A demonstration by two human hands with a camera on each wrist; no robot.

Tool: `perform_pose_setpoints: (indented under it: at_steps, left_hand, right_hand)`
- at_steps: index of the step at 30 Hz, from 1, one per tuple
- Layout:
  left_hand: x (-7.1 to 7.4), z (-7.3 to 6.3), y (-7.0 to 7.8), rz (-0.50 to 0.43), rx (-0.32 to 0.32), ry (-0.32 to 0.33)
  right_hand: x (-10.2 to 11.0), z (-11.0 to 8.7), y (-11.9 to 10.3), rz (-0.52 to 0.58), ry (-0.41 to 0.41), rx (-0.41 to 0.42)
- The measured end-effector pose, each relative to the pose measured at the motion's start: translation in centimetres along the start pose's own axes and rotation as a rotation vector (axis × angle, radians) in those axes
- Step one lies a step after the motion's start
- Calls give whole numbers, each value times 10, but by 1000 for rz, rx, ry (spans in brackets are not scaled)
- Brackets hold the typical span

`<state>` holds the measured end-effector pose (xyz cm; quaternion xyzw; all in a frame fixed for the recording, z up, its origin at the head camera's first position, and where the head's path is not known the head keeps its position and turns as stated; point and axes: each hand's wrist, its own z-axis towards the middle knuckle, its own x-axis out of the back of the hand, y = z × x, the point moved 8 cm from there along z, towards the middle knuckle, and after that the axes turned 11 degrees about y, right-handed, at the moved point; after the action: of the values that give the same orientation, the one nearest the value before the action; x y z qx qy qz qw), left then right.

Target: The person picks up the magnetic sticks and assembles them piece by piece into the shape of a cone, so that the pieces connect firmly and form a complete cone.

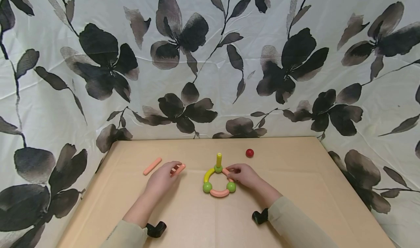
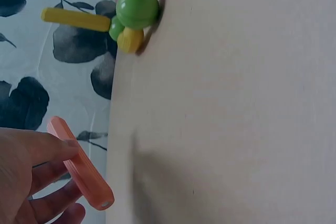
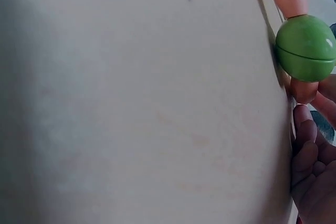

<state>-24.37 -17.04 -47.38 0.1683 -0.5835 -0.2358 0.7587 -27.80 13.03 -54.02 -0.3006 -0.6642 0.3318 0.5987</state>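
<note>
A ring of toy pieces lies mid-table in the head view: green balls (image 1: pixel 207 187) joined by a curved yellow rod (image 1: pixel 208 174) and curved salmon rods (image 1: pixel 219 193). From its far ball (image 1: pixel 218 169) a straight yellow rod (image 1: pixel 218 159) stands up. My right hand (image 1: pixel 244 175) pinches the salmon rod on the ring's right side, close by a green ball (image 3: pixel 305 48) in the right wrist view. Left of the ring, my left hand (image 1: pixel 164 175) holds a straight salmon rod (image 2: pixel 81 163) between thumb and fingers, raised above the table.
Behind the left hand lies another straight salmon rod (image 1: pixel 152 166). A red ball (image 1: pixel 249 153) sits toward the back, right of the ring. The light wooden table (image 1: pixel 216 226) ends at a white floral cloth (image 1: pixel 229 87). Black wrist cameras (image 1: pixel 156 229) sit at both sleeves.
</note>
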Motion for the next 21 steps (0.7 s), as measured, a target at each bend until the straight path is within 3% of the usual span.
perform_pose_setpoints:
  at_steps: [11,21]
  left_hand:
    - [-15,-3,24,-117,16,11]
    - [-27,-6,48,-301,37,11]
  right_hand:
    - [1,7,4,-1,-21,6]
    - [2,11,4,13,-32,14]
